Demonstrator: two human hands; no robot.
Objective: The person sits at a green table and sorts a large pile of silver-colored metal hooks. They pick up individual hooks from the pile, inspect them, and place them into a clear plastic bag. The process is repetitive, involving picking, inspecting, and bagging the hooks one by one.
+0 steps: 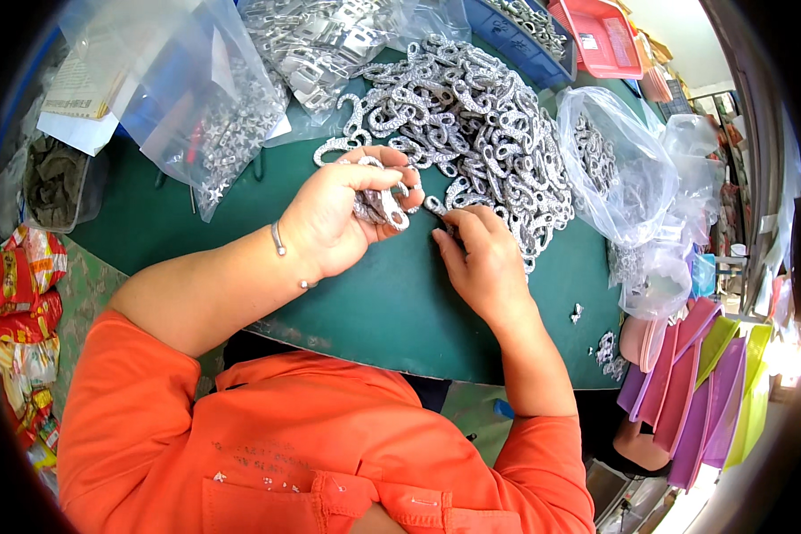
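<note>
My left hand (pixel 338 209) is curled round several silvery textured hook-shaped metal pieces (pixel 384 206), lifted over the green tabletop. Close to its right, my right hand (pixel 485 254) has thumb and forefinger pinched at one more silvery metal piece (pixel 434 206), whose far end pokes out past the fingertips. Just beyond both hands spreads a large heap of the same metal pieces (pixel 481 116), many with a ring-like end. A few from the heap's left edge lie partly behind my left hand.
A clear bag of small star-shaped parts (pixel 227 142) lies left, and flat metal clips (pixel 320 44) lie behind. A blue bin (pixel 516 36) and pink basket (pixel 601 40) stand at the back. Plastic bags (pixel 623 178) sit right, above colourful trays (pixel 694 383). Metal scraps (pixel 607 351) lie near the right edge.
</note>
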